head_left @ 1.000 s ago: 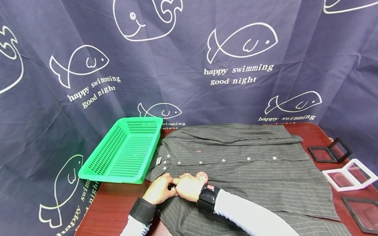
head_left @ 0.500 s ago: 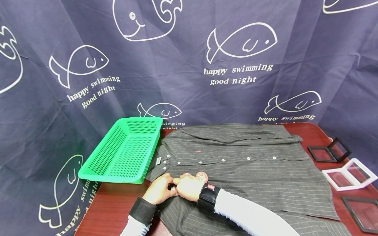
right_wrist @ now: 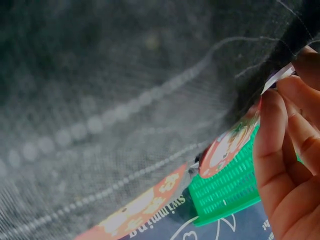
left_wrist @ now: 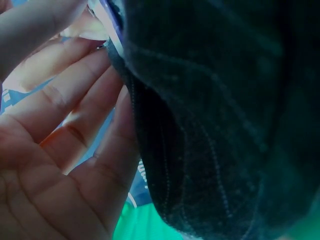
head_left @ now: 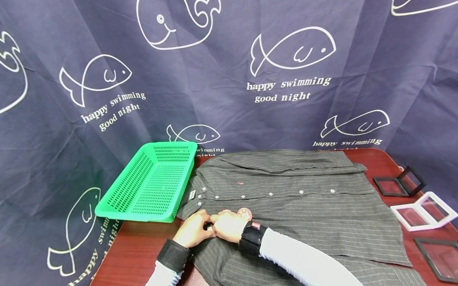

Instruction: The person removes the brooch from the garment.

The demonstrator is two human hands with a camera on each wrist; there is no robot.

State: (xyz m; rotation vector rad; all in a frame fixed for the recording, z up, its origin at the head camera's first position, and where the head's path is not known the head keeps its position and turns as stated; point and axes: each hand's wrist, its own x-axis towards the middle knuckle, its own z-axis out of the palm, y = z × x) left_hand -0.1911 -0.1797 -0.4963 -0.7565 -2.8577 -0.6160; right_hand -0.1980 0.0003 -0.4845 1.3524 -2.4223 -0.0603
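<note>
Left hand (head_left: pixel 193 230) and right hand (head_left: pixel 229 227) are both pinching a pale-edged piece (right_wrist: pixel 278 76) at the striped shirt (head_left: pixel 304 222), near six o'clock, seemingly pinning it on, the next move calling for steady pressure

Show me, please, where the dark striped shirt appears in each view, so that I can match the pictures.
Head view: the shirt lies spread over the lower middle and right.
Left wrist view: the shirt fills most of the right half, blurred.
Right wrist view: the shirt fills the left and upper part.
Shared landmark: the green basket, at left, bottom edge and right of centre respectively.
</note>
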